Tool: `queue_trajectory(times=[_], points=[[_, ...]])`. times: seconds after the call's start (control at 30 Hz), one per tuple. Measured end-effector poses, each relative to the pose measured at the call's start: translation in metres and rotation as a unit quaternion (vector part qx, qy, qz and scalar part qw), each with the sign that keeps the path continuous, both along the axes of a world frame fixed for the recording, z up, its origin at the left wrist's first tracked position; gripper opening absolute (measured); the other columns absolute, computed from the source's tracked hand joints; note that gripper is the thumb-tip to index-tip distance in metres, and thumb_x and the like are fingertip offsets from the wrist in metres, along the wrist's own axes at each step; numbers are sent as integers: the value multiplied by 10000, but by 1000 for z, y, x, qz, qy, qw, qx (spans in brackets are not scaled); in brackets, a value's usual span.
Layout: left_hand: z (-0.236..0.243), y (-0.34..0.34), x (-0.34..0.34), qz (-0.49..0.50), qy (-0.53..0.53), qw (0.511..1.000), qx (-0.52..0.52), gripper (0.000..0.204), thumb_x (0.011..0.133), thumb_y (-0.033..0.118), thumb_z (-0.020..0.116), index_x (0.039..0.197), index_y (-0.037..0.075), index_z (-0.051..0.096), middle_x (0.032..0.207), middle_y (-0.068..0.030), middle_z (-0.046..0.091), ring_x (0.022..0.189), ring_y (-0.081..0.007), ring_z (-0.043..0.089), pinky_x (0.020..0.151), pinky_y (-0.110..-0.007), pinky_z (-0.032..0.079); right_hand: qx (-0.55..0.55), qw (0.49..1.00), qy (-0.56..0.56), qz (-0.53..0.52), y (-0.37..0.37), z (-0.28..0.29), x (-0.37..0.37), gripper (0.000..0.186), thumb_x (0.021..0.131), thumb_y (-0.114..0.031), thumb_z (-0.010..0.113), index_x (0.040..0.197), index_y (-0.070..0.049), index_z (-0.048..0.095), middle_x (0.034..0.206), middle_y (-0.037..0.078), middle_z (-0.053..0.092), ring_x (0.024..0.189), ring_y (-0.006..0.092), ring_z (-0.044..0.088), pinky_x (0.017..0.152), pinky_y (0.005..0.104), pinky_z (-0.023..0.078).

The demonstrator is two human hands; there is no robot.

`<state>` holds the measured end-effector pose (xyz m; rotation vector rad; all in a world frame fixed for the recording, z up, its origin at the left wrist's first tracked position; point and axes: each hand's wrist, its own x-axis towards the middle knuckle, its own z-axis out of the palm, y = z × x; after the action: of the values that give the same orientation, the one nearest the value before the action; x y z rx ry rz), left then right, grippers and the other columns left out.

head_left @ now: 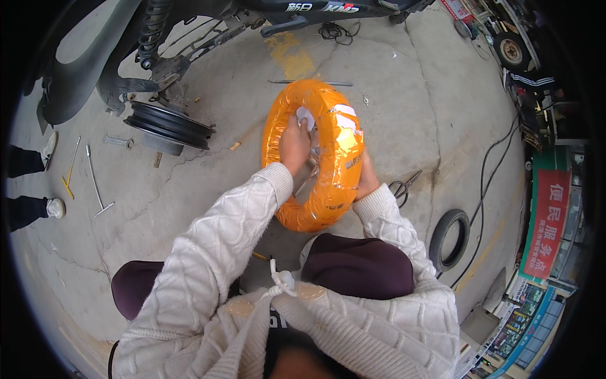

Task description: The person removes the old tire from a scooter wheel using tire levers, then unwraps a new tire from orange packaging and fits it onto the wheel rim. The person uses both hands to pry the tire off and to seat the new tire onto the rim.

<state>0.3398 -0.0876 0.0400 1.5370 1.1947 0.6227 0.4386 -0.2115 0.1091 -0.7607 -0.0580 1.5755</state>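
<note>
A tyre in shiny orange plastic wrapping (341, 189) stands tilted between my hands in front of my knees. Through the ring's opening, my left hand (294, 146) is closed at the inner edge, pinching the wrapping beside a whitish piece (306, 116). My right hand (367, 175) grips the outer right side; its fingers are mostly hidden behind the tyre. White patches (346, 124) show on the wrapping's upper right, and clear plastic (314, 158) hangs inside the ring.
A raised scooter (189, 38) with a bare black wheel rim (169, 125) is at upper left. T-handled wrenches (95, 177) and a spanner (118, 141) lie left, near another person's shoes (55, 207). A metal bar (315, 83) lies beyond; scissors (405, 188) and a black tyre (449, 239) lie right.
</note>
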Motion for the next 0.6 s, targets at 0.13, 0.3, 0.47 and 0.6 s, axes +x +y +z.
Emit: queue_trajectory(times=[0.13,0.3,0.47,0.6], points=[[11,-2,-8,-75,-159,984,-33,311,992,241,538,1168,-15,532,1069,-220,654,921,-339,663,773,-432,514,56,996,-71,2,14,4,-20,472,1016,-470,445,1276,-87,534,1188,65,640,1041,177,635,927,333,521],[19,13,-35,-152,-398,786,-448,367,988,268,574,1257,21,535,1129,-156,650,999,-239,651,886,-352,519,-7,940,-338,-48,40,64,-37,144,946,-165,644,951,-46,562,963,58,642,921,149,628,857,303,511],[78,54,-76,-45,-308,840,-444,584,995,287,569,1454,9,340,1455,-212,391,1325,-261,428,1000,-402,469,103,945,-275,-146,66,124,-29,168,959,-164,623,900,-21,558,885,49,608,806,94,587,733,253,502],[133,35,-105,-137,-384,902,-141,686,944,306,635,1470,-3,322,1437,-195,414,1314,-268,434,1042,-419,419,201,764,-613,5,84,94,-51,161,971,-178,591,909,-33,555,862,47,604,797,120,593,718,285,495]])
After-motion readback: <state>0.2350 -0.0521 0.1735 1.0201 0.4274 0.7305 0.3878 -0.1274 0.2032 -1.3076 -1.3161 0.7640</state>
